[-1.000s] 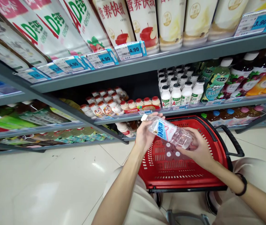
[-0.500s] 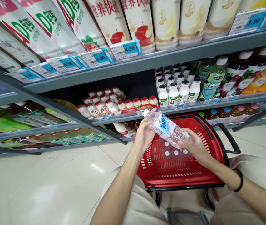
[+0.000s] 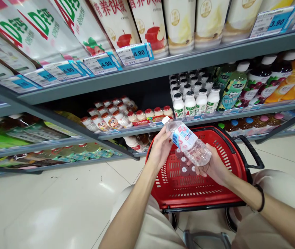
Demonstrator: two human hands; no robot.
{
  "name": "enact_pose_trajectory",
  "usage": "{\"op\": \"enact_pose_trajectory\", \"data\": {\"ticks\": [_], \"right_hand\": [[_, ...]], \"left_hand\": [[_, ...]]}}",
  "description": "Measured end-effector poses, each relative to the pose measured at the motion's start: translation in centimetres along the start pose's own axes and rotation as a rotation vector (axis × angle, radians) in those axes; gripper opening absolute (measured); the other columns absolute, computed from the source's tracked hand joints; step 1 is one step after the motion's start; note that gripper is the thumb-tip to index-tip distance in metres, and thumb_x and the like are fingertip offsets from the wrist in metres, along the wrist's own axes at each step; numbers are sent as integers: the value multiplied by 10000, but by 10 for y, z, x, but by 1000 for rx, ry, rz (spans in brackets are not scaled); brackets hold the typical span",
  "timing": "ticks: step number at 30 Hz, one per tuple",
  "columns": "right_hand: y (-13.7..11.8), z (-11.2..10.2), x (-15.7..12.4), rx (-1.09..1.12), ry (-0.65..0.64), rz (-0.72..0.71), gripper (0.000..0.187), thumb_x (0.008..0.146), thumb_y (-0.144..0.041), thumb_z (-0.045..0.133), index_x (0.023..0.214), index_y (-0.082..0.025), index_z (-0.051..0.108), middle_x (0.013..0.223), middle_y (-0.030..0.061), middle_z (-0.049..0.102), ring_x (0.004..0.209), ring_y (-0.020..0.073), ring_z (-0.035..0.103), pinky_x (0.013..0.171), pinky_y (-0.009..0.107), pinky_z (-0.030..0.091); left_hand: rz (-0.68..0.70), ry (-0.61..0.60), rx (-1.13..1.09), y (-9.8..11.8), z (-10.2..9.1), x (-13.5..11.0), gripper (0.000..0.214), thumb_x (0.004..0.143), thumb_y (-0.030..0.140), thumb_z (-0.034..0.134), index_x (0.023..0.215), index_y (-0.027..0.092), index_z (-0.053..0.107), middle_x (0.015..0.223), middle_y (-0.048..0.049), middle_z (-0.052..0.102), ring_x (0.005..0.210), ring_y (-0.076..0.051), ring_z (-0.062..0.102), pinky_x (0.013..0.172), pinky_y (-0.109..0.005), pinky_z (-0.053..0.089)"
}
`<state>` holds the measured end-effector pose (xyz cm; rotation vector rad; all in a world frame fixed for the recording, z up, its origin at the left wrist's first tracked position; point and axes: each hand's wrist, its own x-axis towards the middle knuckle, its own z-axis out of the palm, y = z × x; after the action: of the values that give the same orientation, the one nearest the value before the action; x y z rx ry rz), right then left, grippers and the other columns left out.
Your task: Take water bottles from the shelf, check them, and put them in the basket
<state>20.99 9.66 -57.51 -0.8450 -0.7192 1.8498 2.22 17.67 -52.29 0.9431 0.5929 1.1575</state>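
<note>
A clear plastic drink bottle (image 3: 187, 141) with a white cap and a pink-and-blue label lies tilted between my two hands, above the red shopping basket (image 3: 202, 199). My left hand (image 3: 161, 147) grips it near the neck, at the cap end. Around the base, my right hand (image 3: 213, 166) supports it from below, with fingertips showing under the bottle. Down in the basket sits a pack of small dark-reddish bottles (image 3: 184, 169) with pale round tops, partly hidden by the drink bottle and my fingers.
White AD bottles with black caps (image 3: 190, 103) and red-capped small bottles (image 3: 106, 117) stand on the middle shelf. Larger cartons and bottles line the upper shelf (image 3: 147, 74), with price tags along its edge. The basket's black handle (image 3: 255, 155) sticks out right. My knees flank the basket.
The drink bottle has been rotated about its length, so another side of its label faces me. My right hand's fingers have shifted further under it. The view has moved slightly.
</note>
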Motion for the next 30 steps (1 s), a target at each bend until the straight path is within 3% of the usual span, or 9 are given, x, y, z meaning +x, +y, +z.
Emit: {"op": "enact_pose_trajectory", "data": {"ticks": [4,6,10,15,20,25,30], "right_hand": [[-1,0,-2,-4,-22,77,755,944,-769,275,894,-132,678,701,108,720,425,161,600,371,219,341],[0,0,-2,-9,-35,66,763,943,-775,279,893,-128,681,696,105,716,441,166,613,386,225,369],[6,-3,0,-123,-54,-77,689,959,-743,379,986,-126,684,788,120,745,590,203,683,511,274,508],[13,-9,-2,-454,56,-362,484,858,-547,742,1156,-185,626,986,71,748,828,213,715,722,301,567],[12,-14,-2,-824,167,-454,677,740,-407,876,1284,-244,507,1140,68,718,993,254,709,860,366,564],[-3,-25,7,-1162,364,-577,767,715,-404,864,1353,-226,476,1301,107,630,1166,300,644,984,425,513],[-14,-34,14,-1459,251,-417,783,764,-292,783,1431,-157,397,1352,172,596,1225,332,601,1010,445,477]], "left_hand": [[24,-13,18,-1,2,0,381,895,310,709,1268,232,705,1314,-76,685,1143,-228,631,976,-321,462],[31,-5,16,-2,2,0,380,891,313,723,1259,223,712,1294,-76,696,1136,-220,636,991,-317,457],[16,32,0,-1,-1,0,427,907,382,716,1305,230,691,1318,-72,693,1196,-224,626,1027,-319,449],[-27,51,-33,4,-4,0,543,899,496,695,1378,244,644,1368,-97,670,1250,-278,617,1047,-386,473],[-13,19,25,5,-8,1,519,913,515,666,1345,227,672,1384,-119,660,1307,-292,590,1071,-392,469],[57,23,368,3,-18,3,519,922,535,658,1328,214,694,1311,-119,706,1157,-286,670,990,-377,502],[146,34,838,-3,-16,-4,450,861,477,742,1198,182,776,1158,-84,770,995,-267,685,848,-309,508]]}}
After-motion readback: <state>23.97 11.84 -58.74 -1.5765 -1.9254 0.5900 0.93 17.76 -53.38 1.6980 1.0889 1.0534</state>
